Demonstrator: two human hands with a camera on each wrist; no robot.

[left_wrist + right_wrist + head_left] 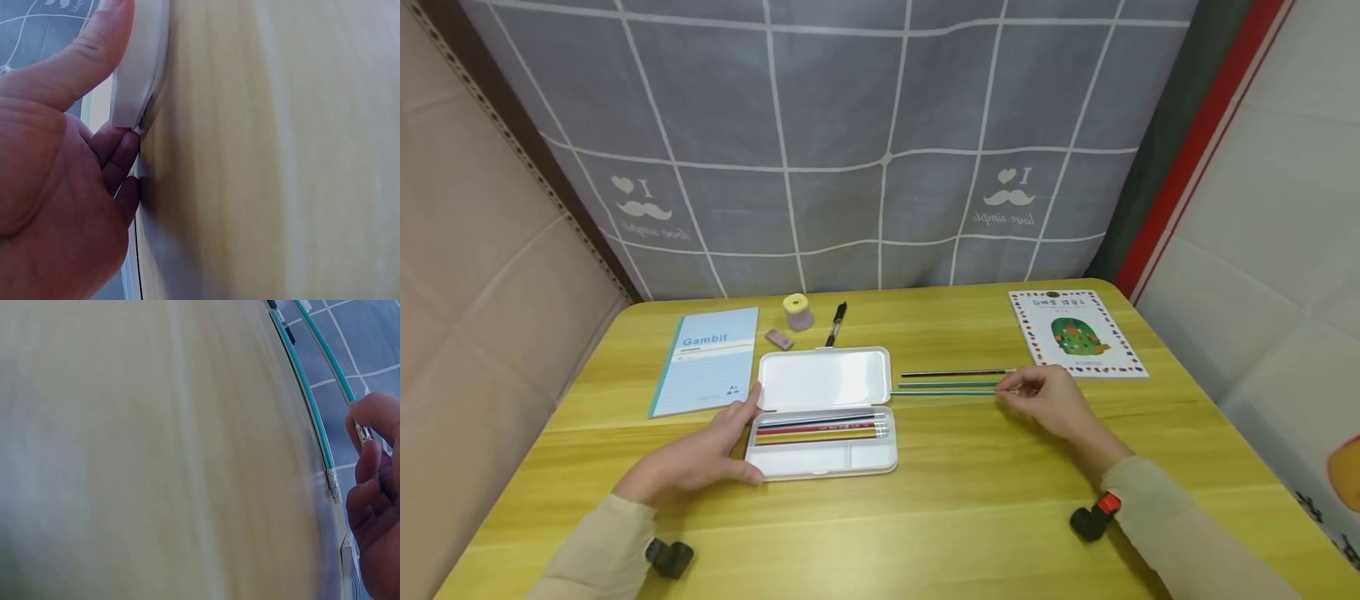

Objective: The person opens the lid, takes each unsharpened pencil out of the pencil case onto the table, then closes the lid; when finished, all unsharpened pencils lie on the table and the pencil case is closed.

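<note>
The left hand (700, 454) grips the left edge of the open white pencil case (823, 412), thumb on top, fingers beneath. Just right of the case lie three loose pencils (951, 382); the right hand (1048, 400) pinches the end of a teal one. Left of the case lies a notebook (706, 360) reading "Gambit".

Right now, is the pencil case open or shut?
Open: the pencil case has its lid folded back flat, with pencils showing inside the tray.
</note>
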